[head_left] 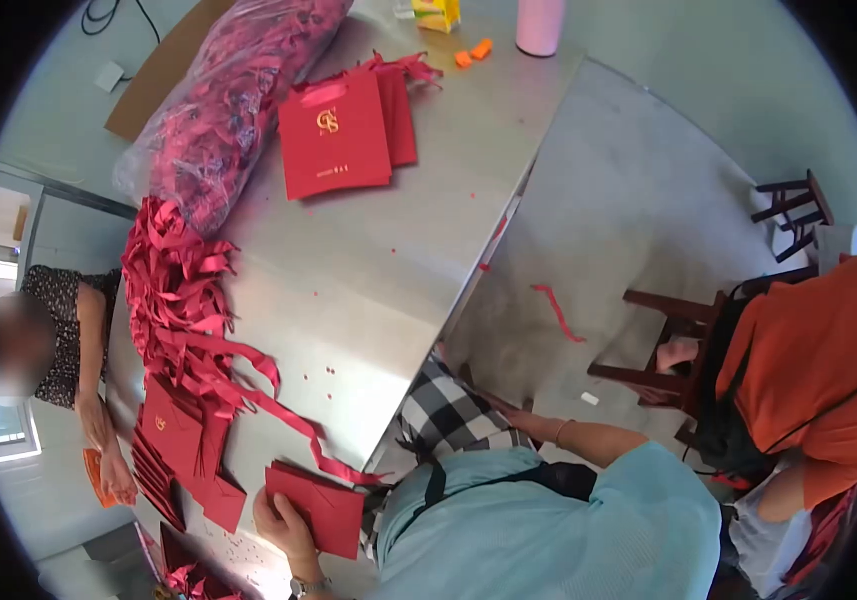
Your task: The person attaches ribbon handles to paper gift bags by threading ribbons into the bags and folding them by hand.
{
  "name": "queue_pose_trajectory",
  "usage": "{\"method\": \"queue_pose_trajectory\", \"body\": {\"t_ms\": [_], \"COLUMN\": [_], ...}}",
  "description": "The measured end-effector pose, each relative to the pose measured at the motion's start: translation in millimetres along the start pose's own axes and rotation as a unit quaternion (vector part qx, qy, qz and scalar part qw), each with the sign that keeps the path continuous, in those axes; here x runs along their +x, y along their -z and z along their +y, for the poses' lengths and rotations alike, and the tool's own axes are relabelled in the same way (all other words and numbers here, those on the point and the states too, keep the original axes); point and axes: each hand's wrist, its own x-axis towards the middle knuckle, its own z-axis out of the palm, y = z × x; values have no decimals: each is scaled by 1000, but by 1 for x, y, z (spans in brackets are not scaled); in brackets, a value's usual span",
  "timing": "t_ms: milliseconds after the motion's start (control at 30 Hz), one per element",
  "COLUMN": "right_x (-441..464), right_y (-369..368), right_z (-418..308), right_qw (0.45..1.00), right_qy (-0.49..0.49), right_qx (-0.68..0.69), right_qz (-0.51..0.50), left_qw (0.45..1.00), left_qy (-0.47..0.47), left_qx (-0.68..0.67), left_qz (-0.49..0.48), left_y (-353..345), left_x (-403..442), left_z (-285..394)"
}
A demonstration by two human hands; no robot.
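At the near end of the metal table, my left hand (287,522), with a watch at the wrist, grips a flat red paper bag (321,508), thumb on top. My right hand (521,422) is low beside the black-and-white checked cloth (449,405), below the table edge; its fingers are too unclear to make out. A long red ribbon (294,420) runs from a ribbon pile (174,290) towards my lap. Left of the held bag lie more red bags (174,430), some fanned out in a row.
The metal table (369,290) holds a plastic sack of ribbons (234,100), stacked red bags (334,135) and a pink bottle (540,25). Across the table, a co-worker (59,320) reaches towards an orange item (101,478). A person in orange (809,360) sits at right, near wooden stools (794,205).
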Motion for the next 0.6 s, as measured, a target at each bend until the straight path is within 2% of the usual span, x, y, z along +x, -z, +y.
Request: {"method": "queue_pose_trajectory", "body": {"t_ms": [67,167,233,267,300,367,400,433,567,600], "right_x": [-4,-15,-20,-11,5,20,13,19,25,11], "right_y": [0,-9,2,2,-5,-12,-11,-12,12,18], "right_z": [-15,-26,-33,-28,-2,40,43,39,22,21], "right_qw": [999,994,988,995,994,986,984,983,974,971], "right_qy": [-22,-66,-104,-69,-76,-163,-176,-184,-203,-202], "right_qx": [29,76,103,61,56,31,23,2,-98,-121], "right_qz": [15,45,56,45,48,34,33,26,-20,-31], "left_qw": [997,992,993,991,992,993,993,993,997,994], "left_qy": [-52,-108,-96,-87,-95,-81,-70,-99,-47,-33], "left_qx": [61,70,58,56,45,20,2,-1,-13,-42], "left_qz": [22,-9,-47,-82,-75,-84,-91,-58,-52,-91], "left_y": [-2,-3,2,2,0,2,4,1,3,7], "left_x": [-3,-1,3,4,4,7,7,6,12,21], "left_z": [2,0,7,6,0,3,3,0,3,11]}}
